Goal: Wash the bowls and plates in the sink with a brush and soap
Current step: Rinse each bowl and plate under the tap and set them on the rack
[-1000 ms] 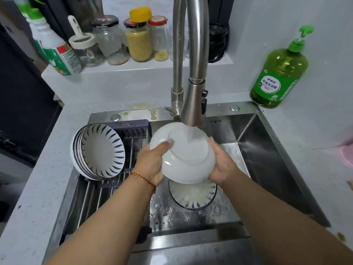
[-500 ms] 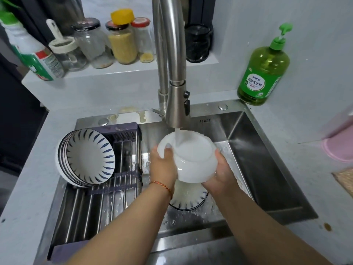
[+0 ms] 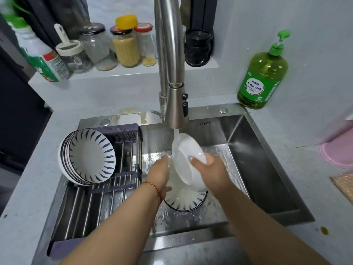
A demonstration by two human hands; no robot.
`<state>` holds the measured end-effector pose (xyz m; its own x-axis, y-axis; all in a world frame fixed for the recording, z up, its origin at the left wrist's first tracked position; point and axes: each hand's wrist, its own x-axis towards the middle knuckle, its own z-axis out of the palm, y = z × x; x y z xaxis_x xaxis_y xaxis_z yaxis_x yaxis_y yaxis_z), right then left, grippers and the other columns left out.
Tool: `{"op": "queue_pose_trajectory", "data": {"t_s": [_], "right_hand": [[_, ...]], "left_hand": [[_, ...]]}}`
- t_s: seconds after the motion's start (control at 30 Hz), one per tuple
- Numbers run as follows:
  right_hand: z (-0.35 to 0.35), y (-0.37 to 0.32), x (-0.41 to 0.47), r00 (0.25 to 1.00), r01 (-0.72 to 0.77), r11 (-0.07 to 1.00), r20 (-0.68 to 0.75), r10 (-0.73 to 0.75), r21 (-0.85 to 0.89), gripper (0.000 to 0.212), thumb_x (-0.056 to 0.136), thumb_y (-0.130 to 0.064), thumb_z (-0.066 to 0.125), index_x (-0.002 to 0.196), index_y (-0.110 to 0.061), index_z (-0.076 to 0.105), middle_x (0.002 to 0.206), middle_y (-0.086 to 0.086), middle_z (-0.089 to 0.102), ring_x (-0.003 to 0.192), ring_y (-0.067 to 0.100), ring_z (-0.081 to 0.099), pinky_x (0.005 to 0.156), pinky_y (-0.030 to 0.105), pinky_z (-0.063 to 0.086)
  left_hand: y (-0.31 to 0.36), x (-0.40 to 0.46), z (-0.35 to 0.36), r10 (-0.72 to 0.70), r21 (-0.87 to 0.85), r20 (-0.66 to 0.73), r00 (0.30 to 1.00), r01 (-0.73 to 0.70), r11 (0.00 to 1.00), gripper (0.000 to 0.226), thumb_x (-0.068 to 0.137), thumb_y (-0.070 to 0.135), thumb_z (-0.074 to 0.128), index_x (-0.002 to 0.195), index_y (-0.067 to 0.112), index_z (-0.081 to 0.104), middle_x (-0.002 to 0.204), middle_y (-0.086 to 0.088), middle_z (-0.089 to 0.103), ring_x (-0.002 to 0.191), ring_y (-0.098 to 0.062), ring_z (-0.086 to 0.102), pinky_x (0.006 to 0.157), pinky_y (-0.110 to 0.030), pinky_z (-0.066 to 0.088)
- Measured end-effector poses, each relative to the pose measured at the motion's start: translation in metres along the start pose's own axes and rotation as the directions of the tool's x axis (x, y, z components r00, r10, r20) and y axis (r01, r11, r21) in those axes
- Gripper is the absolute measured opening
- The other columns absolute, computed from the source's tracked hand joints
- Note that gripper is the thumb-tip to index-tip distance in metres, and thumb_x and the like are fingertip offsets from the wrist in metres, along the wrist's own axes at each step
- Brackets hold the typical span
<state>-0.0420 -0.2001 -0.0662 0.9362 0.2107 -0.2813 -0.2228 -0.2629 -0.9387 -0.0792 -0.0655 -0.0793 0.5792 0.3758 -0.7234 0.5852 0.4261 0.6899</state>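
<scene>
White bowl (image 3: 188, 163) gripped by right hand (image 3: 211, 169); left hand (image 3: 159, 173) touching rim.

Pale grey wall (image 3: 315, 25) rises behind a speckled countertop (image 3: 28, 188), with a jar-lined ledge (image 3: 133, 70).

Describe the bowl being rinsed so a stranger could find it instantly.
Start at the steel faucet over the sink. Directly under its stream, both hands hold a tilted bowl. Its visible outside is plain white, while the racked bowls at left show blue-striped insides.
</scene>
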Motion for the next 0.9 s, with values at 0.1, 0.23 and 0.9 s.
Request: {"op": "queue_pose_trajectory", "data": {"t_s": [0.1, 0.23, 0.9], "right_hand": [[0.005, 0.005, -0.012, 0.952, 0.279, 0.911, 0.211, -0.221, -0.305, 0.006, 0.088, -0.025, 0.065, 0.094, -0.024, 0.065, 0.068, -0.006, 0.058, 0.059, 0.011, 0.053, 0.054, 0.027, 0.045], [0.010, 0.013, -0.015, 0.747, 0.664, 0.564, 0.471, -0.469, -0.491, 0.036, 0.084, -0.041, 0.052, 0.103, -0.018, 0.071, 0.095, -0.006, 0.072, 0.085, 0.014, 0.066, 0.074, 0.028, 0.053], [0.028, -0.004, 0.038, 0.794, 0.604, 0.248, 0.599, -0.104, -0.757, 0.063, 0.098, -0.055, 0.011, 0.151, -0.029, -0.011, 0.160, -0.003, -0.013, 0.146, 0.012, -0.016, 0.117, 0.043, -0.016]], "left_hand": [[0.013, -0.002, -0.002, -0.053, -0.219, 0.115, 0.992, 0.077, 0.973, 0.059, 0.094, 0.063, 0.037, 0.132, 0.019, 0.049, 0.123, -0.018, 0.055, 0.111, -0.038, 0.057, 0.086, -0.055, 0.050], [0.028, -0.005, -0.006, -0.050, -0.435, 0.340, 0.939, 0.205, 0.877, 0.071, 0.091, 0.065, 0.044, 0.118, 0.003, 0.062, 0.118, -0.024, 0.065, 0.109, -0.039, 0.063, 0.085, -0.052, 0.052], [-0.001, -0.008, -0.025, 0.271, -0.661, 0.331, 0.904, 0.017, 0.750, 0.053, 0.087, 0.029, 0.050, 0.135, 0.008, 0.053, 0.131, -0.019, 0.059, 0.120, -0.036, 0.058, 0.105, -0.053, 0.040]]}}
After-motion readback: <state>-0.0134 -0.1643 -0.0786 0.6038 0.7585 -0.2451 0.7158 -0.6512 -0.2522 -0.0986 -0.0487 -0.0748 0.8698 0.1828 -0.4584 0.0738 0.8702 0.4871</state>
